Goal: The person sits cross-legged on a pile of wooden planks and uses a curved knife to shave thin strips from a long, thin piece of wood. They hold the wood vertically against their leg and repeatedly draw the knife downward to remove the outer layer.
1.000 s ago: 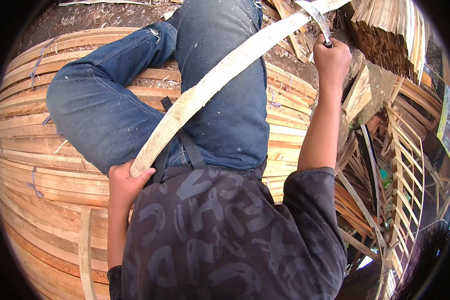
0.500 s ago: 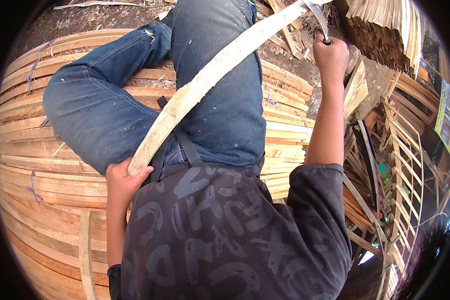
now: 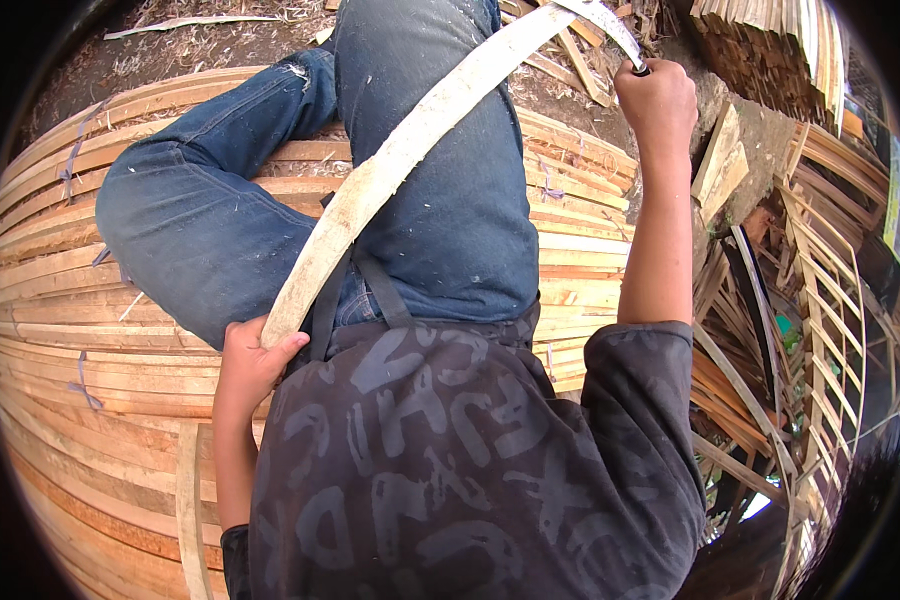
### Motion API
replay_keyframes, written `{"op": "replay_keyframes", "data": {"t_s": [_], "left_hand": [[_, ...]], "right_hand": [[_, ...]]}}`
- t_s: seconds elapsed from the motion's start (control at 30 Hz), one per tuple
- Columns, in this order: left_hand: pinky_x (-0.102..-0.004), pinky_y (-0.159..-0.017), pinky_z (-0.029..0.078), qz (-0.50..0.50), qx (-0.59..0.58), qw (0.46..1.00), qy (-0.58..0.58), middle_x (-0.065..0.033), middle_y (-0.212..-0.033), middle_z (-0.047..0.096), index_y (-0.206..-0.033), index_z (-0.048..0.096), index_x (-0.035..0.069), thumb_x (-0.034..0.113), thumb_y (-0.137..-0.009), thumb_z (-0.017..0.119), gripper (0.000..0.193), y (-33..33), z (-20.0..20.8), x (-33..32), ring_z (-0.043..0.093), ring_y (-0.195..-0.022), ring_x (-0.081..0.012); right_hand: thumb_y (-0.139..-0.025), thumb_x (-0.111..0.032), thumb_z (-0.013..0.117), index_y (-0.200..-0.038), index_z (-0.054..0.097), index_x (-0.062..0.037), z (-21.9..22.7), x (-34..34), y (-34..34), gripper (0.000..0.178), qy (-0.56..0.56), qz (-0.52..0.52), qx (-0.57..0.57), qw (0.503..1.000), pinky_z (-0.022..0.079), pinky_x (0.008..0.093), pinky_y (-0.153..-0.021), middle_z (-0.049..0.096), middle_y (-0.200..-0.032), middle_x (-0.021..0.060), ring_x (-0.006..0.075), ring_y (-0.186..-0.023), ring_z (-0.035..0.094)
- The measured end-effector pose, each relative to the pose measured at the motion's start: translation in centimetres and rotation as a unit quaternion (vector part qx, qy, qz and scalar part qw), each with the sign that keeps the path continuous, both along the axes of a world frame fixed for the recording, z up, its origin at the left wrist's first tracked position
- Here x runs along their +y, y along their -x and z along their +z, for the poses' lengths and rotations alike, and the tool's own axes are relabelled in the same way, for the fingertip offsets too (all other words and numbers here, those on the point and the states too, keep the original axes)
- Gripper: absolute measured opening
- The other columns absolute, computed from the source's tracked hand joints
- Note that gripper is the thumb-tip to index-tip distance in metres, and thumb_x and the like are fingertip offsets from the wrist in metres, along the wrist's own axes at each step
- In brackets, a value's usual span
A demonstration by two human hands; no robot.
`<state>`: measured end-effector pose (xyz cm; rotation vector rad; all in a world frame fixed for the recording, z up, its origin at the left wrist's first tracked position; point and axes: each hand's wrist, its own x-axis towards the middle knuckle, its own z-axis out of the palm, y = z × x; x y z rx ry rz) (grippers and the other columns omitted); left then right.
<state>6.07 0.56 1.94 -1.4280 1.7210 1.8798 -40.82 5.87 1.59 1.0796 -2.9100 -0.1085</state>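
Note:
Across my lap a long, pale wooden strip (image 3: 410,150) runs slantwise from my waist up past my raised thigh. Its near end is gripped by my left hand (image 3: 250,362), thumb on top and fingers wrapped beneath. At the upper right, my right hand (image 3: 660,108) is closed around the dark handle of a long-bladed knife (image 3: 610,27). The blade meets the far end of the strip near the top edge of the picture; the exact contact is hard to make out there.
Beneath me lie bundled wooden slats (image 3: 100,330) tied with purple string. A stack of boards (image 3: 770,60) stands at the upper right. Loose offcuts and a slatted wooden frame (image 3: 830,330) are on the right. Shavings litter the ground (image 3: 170,45) at the top.
My right hand and the knife have shifted slightly up and left, the blade now slanting further left over the strip's far end. My left hand keeps its grip; the view has shifted slightly.

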Motion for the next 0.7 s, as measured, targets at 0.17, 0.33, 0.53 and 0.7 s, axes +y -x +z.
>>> {"op": "replay_keyframes", "data": {"t_s": [0.17,0.33,0.53,0.7], "left_hand": [[-0.0258,-0.039,0.033,0.051,-0.023,0.994,-0.098,-0.0001,-0.047,0.046,-0.071,0.057,-0.003,0.021,-0.081,0.072,0.031,0.0,0.1,-0.3,0.042,-0.042,-0.0058],[-0.0257,-0.039,0.034,0.038,-0.022,0.995,-0.095,-0.0002,-0.049,0.046,-0.072,0.057,-0.004,0.022,-0.082,0.072,0.032,-0.5,0.1,-0.5,0.042,-0.042,-0.0060],[-0.0267,-0.044,0.035,0.013,-0.002,0.998,-0.061,-0.0007,-0.052,0.048,-0.073,0.057,-0.005,0.023,-0.082,0.072,0.033,0.6,0.7,-0.3,0.042,-0.048,-0.0058],[-0.0275,-0.048,0.036,0.014,-0.012,0.999,-0.047,-0.0008,-0.053,0.047,-0.074,0.058,-0.005,0.022,-0.081,0.072,0.032,-0.9,0.1,0.1,0.041,-0.053,-0.0063]], "right_hand": [[-0.071,-0.024,0.065,-0.083,0.074,-0.0056,1.1,1.4,-5.2,0.023,-0.042,0.030,-0.074,0.996,0.054,0.0421,-0.070,0.067,-0.073,0.0203,0.0362,-0.072,0.067],[-0.075,-0.024,0.062,-0.086,0.073,-0.0039,-0.4,0.7,-6.1,0.025,-0.034,0.058,-0.077,0.995,0.053,0.0445,-0.073,0.066,-0.075,0.0214,0.0374,-0.075,0.066],[-0.071,-0.027,0.064,-0.082,0.070,-0.0005,-0.3,-2.0,1.3,0.030,-0.052,0.011,-0.022,0.998,0.053,0.0446,-0.078,0.068,-0.087,0.0232,0.0393,-0.085,0.066],[-0.074,-0.028,0.059,-0.093,0.069,0.0007,-0.2,-1.2,10.2,0.036,-0.026,-0.159,-0.002,0.987,0.050,0.0440,-0.085,0.067,-0.097,0.0249,0.0401,-0.095,0.064]]}}
